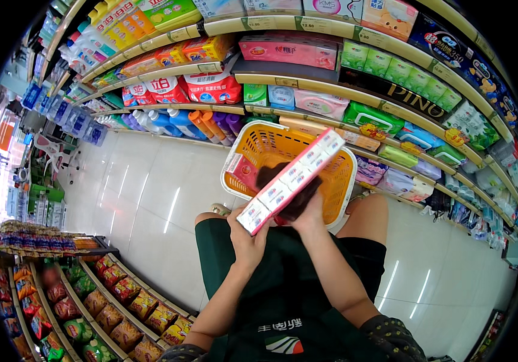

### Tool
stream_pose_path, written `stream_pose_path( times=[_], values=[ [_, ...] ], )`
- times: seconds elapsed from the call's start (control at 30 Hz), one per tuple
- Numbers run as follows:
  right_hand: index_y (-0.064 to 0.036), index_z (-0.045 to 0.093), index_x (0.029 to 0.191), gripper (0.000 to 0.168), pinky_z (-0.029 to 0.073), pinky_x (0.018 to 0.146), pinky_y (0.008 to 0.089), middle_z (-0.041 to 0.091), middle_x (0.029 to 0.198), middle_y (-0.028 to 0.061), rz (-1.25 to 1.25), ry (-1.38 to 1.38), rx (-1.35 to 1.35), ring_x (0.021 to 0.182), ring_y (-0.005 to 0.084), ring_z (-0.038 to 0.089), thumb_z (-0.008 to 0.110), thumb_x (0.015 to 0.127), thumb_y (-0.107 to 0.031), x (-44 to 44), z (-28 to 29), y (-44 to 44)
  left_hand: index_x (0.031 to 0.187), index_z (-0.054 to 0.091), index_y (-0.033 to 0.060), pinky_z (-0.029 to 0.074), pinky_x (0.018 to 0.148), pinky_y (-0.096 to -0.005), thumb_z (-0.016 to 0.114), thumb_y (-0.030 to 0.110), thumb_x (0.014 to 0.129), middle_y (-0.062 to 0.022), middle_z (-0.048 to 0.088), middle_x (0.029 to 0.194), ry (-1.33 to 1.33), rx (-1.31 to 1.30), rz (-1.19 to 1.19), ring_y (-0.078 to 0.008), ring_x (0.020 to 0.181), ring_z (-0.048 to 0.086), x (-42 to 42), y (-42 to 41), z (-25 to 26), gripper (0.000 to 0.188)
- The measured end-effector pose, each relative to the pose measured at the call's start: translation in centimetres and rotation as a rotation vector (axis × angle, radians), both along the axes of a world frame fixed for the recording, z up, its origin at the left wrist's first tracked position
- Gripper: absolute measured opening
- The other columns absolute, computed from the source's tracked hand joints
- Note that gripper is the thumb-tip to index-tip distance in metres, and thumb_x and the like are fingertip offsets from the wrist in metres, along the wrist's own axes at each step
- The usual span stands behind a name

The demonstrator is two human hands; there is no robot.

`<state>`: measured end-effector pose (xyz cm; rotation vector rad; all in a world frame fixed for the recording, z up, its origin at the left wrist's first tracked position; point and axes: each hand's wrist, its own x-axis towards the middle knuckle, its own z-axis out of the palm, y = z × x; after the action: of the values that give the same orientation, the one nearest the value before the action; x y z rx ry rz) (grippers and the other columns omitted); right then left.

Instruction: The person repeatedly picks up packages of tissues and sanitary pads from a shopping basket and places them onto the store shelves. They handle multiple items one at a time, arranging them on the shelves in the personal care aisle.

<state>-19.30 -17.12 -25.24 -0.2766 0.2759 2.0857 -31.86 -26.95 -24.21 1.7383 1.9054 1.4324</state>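
Held at a slant above an orange plastic shopping basket (342,181) is a long pink-edged multipack of tissue packets (293,178). My left hand (245,240) grips its lower left end, thumb on one side and fingers on the other. A dark brown cloth (304,199) lies bunched behind and below the pack; my right hand (311,215) is closed on it, close to the pack's underside, its fingers partly hidden. Inside the basket, at the left, rests a pink-red package (244,169). The basket has a white rim and stands between my knees.
Curved by the lens, store shelves (286,81) ahead hold tissue packs, wet wipes and detergent. Pink tissue packs (289,50) sit on an upper shelf. Snack bags (125,289) fill a rack at lower left. A white chair (50,151) stands far left on the tiled floor (150,181).
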Motion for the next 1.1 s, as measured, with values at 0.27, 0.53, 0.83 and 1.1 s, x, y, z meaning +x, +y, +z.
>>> stream_pose_path(
  times=[0.27,0.53,0.83,1.1],
  values=[
    [-0.015,0.050,0.124,0.040,0.045,0.096,0.0466,0.055,0.123,0.0067,-0.244,-0.311,0.036,0.114,0.0277,0.053,0.030,0.099,-0.040,6.1,-5.7,3.8,0.118,0.041,-0.0039,0.051,0.079,-0.0313,0.071,0.009,0.083,-0.0158,0.061,0.098,0.026,-0.033,-0.013,-0.0243,0.088,0.064,-3.9,1.9,1.5,0.049],
    [-0.013,0.047,0.130,0.042,0.046,0.097,0.0471,0.054,0.127,0.0111,-0.243,-0.251,-0.057,0.116,0.0299,0.053,0.028,0.101,-0.037,6.3,-6.1,3.9,0.116,0.045,-0.0048,0.050,0.066,-0.0420,0.075,0.025,0.079,-0.0250,0.062,0.090,0.167,-0.054,0.077,-0.0388,0.077,0.063,-6.9,12.8,-0.7,0.056],
    [-0.012,0.045,0.132,0.046,0.046,0.097,0.0476,0.053,0.128,0.0120,-0.137,-0.241,-0.139,0.117,0.0304,0.053,0.031,0.099,-0.041,4.4,-8.6,4.3,0.108,0.042,-0.0054,0.049,0.074,-0.0473,0.079,0.029,0.072,-0.0286,0.060,0.096,0.312,-0.396,-0.017,-0.0438,0.088,0.061,-8.3,24.6,-7.7,0.062],
    [-0.011,0.048,0.128,0.044,0.049,0.093,0.0450,0.055,0.123,0.0128,-0.099,-0.305,-0.276,0.112,0.0293,0.056,0.030,0.100,-0.040,3.7,-10.1,6.7,0.106,0.061,-0.0033,0.047,0.084,-0.0455,0.074,0.030,0.076,-0.0244,0.057,0.110,0.286,-0.589,-0.029,-0.0385,0.100,0.056,-12.1,27.1,-14.3,0.047]
  ],
)
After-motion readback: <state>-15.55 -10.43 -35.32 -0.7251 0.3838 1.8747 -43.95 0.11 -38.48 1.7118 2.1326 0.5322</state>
